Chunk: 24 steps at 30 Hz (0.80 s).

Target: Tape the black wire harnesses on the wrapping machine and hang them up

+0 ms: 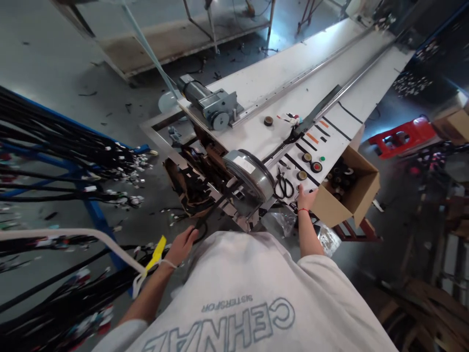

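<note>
My left hand (182, 248) is low beside my body, its fingers closed around a black wire harness (216, 204). The harness runs up past the grey wheel (251, 172) at the table's near end. My right hand (306, 199) is at the table's near right edge with fingers apart, its fingertips close to a small dark round thing that they partly hide. Just left of it lie black-handled scissors (284, 187). Above it are a tape roll (302, 175), another tape roll (307, 157) and a red push button (316, 167).
The long white table (252, 105) carries a motor (205, 100) and a metal rail. An open cardboard box (348, 188) with dark rolls stands at the right. Black cable bundles (66, 142) hang from a blue rack at the left. A red stool (401, 138) is farther right.
</note>
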### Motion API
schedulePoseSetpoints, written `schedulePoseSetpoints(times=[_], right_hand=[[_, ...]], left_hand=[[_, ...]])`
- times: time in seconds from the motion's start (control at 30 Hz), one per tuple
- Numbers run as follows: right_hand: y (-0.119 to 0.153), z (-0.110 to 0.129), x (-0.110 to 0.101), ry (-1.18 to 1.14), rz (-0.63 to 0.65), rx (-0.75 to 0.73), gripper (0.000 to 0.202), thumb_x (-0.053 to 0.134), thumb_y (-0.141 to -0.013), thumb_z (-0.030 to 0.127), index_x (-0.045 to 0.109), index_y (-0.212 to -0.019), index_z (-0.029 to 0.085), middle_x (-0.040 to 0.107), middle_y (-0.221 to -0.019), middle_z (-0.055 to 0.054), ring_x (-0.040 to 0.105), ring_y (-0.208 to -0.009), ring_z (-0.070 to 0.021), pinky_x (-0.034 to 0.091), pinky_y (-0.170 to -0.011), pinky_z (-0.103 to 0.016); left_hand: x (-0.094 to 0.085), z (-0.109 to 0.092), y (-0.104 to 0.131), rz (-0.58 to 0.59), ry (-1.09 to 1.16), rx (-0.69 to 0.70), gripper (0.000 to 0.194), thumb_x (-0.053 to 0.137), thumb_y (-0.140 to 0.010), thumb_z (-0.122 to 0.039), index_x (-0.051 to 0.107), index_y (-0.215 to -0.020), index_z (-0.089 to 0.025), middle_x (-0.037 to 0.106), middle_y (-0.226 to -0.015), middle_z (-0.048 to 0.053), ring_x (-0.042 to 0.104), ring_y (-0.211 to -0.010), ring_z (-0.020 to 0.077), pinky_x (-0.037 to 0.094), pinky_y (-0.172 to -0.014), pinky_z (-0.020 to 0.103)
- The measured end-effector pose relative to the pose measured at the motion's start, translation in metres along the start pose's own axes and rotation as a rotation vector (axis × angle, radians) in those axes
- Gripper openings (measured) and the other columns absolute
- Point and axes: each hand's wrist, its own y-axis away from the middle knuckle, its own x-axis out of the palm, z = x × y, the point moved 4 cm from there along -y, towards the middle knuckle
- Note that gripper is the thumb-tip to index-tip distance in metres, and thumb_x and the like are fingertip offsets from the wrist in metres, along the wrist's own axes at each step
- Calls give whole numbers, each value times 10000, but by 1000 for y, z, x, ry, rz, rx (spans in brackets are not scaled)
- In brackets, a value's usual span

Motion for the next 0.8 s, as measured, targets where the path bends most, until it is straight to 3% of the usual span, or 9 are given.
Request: schedulePoseSetpoints(times=[0.13, 0.33, 0.5, 0.7, 0.8], right_hand=[[1, 0, 0, -15, -10, -35, 951, 615, -813, 572, 279, -1481, -15, 365, -1481, -315, 362, -1390, -363, 305, -1123, -441], [1, -1, 0, -7, -16, -34, 959, 607, -821, 568, 264, -1486, -31, 375, -1468, -327, 371, -1384, -367, 327, -1107, -439], [1, -2, 1, -7, -12, -26, 984, 590, -819, 590, 250, -1496, -39, 391, -1457, -325, 370, -1386, -356, 335, -1098, -412], [3, -3, 0, -1, -9, 1, 997, 577, -822, 621, 235, -1514, -10, 364, -1486, -307, 368, -1384, -370, 328, -1102, -436], [4, -3, -1, -3, 2, 6, 973, 502, -848, 668, 246, -1516, 9, 353, -1496, -299, 369, -1382, -369, 319, -1106, -441]], left_hand=[[-8, -22, 4, -52, 19, -12, 551, 284, -817, -725, 545, -769, -242, 660, -644, 30, 629, -631, 225, 501, -623, 319], [-3, -47, -25, -21, -13, 64, 405, 329, -855, -585, 543, -794, -247, 660, -685, 40, 650, -695, 232, 499, -649, 323], [3, -63, -42, -16, -42, 26, 353, 306, -875, -512, 518, -785, -245, 634, -666, 34, 649, -686, 232, 486, -653, 321], [7, -90, -55, -30, -50, 68, 383, 296, -876, -528, 523, -782, -233, 651, -712, 57, 646, -727, 244, 487, -711, 336], [7, -94, -62, 6, -8, 96, 468, 305, -846, -608, 560, -807, -217, 668, -743, 67, 648, -754, 247, 499, -744, 344]])
